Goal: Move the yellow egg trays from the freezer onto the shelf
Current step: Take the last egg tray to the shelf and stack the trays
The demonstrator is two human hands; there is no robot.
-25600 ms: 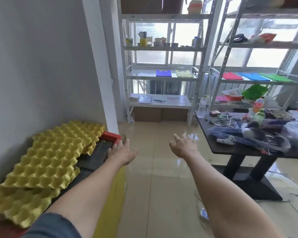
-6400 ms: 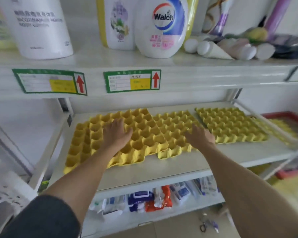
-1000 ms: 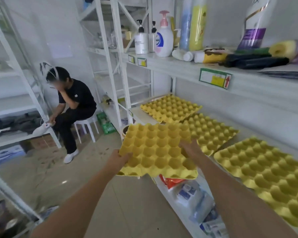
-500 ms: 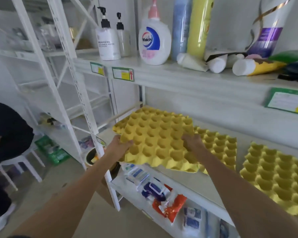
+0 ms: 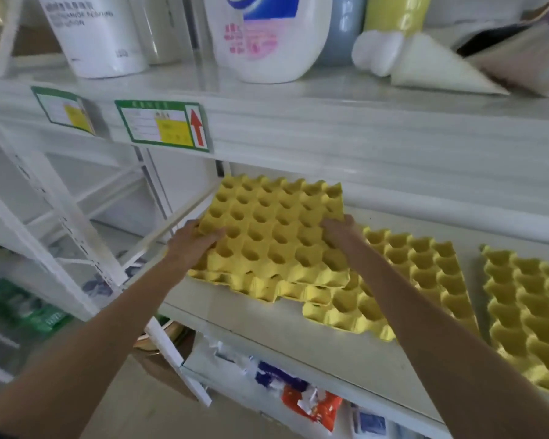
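A yellow egg tray (image 5: 273, 236) lies on top of another yellow tray at the left end of the white shelf (image 5: 267, 321). My left hand (image 5: 192, 243) grips its left edge and my right hand (image 5: 339, 231) grips its right edge. To the right on the same shelf lies a second yellow egg tray (image 5: 422, 274), partly under the held one. A third yellow egg tray (image 5: 530, 308) lies at the far right. The freezer is out of view.
The upper shelf carries a white bottle (image 5: 92, 33), a large white soap bottle (image 5: 267, 33) and white tubes (image 5: 425, 61). Green labels (image 5: 164, 125) hang on its front edge. Packets (image 5: 308, 403) fill the lower shelf. A white upright post (image 5: 67, 223) stands to the left.
I have moved closer to the shelf and brought the held tray forward and down onto the left end of the shelf, over the tray lying there.
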